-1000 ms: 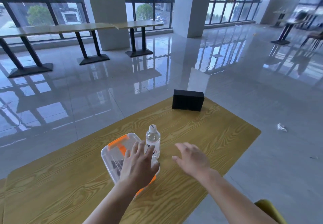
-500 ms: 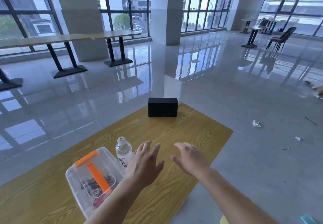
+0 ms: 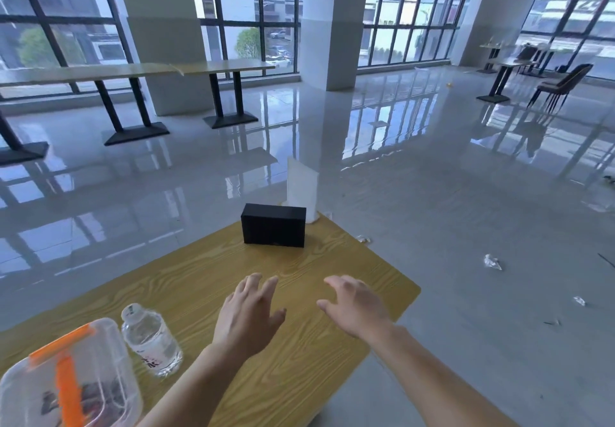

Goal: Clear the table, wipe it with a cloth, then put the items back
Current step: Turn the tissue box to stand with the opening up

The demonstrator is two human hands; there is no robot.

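Note:
A black box stands near the far end of the wooden table. At the near left sits a clear plastic container with an orange-latched lid, and a clear water bottle stands right beside it. My left hand and my right hand hover side by side over the table's middle, fingers spread and holding nothing. Both are well short of the black box. A clear upright sign stand rises just behind the box.
The table's right edge drops to a glossy tiled floor with bits of crumpled litter. Long tables line the windows at the back, a white pillar stands beyond, and a chair is at the far right.
My left hand has left the container lid and both hands have moved forward toward the black box. The view has swung right, so container and bottle now sit at the lower left.

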